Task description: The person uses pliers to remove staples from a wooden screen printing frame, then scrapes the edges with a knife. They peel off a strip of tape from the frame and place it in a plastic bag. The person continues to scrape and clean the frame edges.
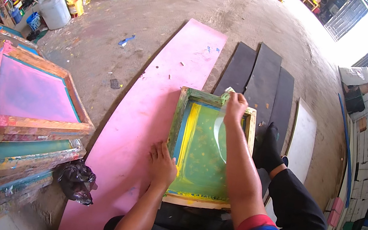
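A screen-printing frame (188,98) with wooden sides and a yellow-smeared green mesh (198,162) lies in front of me, over my lap and the pink board's edge. My right hand (236,108) is above its far right corner, fingers pinched on a strip of clear tape (216,133). The strip curves down over the mesh, and a crumpled greenish end (227,94) sticks out past the fingers. Against the frame's left side rests my left hand (162,165), its fingers apart and gripping nothing that I can see.
A long pink board (146,103) runs away from me on the floor, with dark boards (264,80) to its right. Stacked printing frames (39,126) stand at left beside a black plastic bag (75,179). Jugs and paint pots (76,6) line the far left.
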`<state>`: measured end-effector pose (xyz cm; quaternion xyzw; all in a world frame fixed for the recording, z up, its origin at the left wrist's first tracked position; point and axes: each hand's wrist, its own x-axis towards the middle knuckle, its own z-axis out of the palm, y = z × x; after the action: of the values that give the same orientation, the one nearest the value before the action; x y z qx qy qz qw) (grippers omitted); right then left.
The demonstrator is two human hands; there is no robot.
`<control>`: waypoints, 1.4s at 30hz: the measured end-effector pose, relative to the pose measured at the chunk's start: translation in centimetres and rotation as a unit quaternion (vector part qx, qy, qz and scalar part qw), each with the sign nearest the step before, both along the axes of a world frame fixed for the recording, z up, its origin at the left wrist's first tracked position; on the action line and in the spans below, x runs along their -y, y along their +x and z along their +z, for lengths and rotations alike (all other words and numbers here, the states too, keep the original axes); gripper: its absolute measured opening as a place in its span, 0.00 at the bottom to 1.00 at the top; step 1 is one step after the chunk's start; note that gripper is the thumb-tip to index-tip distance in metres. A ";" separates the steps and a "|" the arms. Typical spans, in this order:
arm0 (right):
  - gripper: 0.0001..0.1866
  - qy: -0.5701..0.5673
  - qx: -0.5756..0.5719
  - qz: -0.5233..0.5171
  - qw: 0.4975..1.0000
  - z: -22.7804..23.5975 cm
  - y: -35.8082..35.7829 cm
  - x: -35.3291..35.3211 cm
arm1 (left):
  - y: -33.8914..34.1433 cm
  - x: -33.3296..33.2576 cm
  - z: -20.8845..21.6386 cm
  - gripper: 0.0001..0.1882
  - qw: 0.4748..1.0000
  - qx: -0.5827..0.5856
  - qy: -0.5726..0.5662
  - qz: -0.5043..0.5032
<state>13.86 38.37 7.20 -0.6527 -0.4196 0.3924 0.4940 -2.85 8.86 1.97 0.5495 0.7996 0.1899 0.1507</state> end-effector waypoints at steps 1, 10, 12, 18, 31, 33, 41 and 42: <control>0.09 0.035 -0.108 -0.026 0.993 0.7 -0.9 0.1 | -0.3 0.2 -0.2 0.43 1.000 -0.007 -0.005 0.005; 0.10 0.117 -0.167 -0.026 0.979 0.7 0.8 -1.6 | -0.3 0.0 -0.5 0.43 1.000 -0.013 -0.004 -0.002; 0.10 0.119 -0.219 -0.007 0.969 2.1 -0.1 -1.0 | -0.3 0.2 -0.9 0.43 1.000 -0.014 -0.005 0.002; 0.11 0.098 0.362 -0.059 0.925 -1.0 1.6 -0.9 | 0.1 -0.1 -0.4 0.44 1.000 -0.016 0.011 -0.002; 0.13 -0.188 0.558 0.145 0.795 1.6 -4.2 -1.7 | 0.3 0.0 -0.3 0.41 0.998 -0.056 -0.027 -0.004; 0.11 -0.152 0.565 0.148 0.797 1.3 -6.0 -0.8 | 0.3 -0.1 -0.3 0.41 0.998 -0.048 -0.035 -0.005; 0.14 -0.095 0.472 0.255 0.838 0.8 -15.8 6.6 | 0.0 0.0 0.2 0.42 0.997 -0.070 -0.014 0.002; 0.15 -0.104 0.472 0.268 0.833 1.8 -15.1 6.9 | 0.1 0.1 0.4 0.42 0.998 -0.068 -0.016 0.006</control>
<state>-1.23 31.47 9.02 -0.6679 -0.7172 0.1948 0.0404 -2.77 8.81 2.35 0.5541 0.8140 0.1401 0.1033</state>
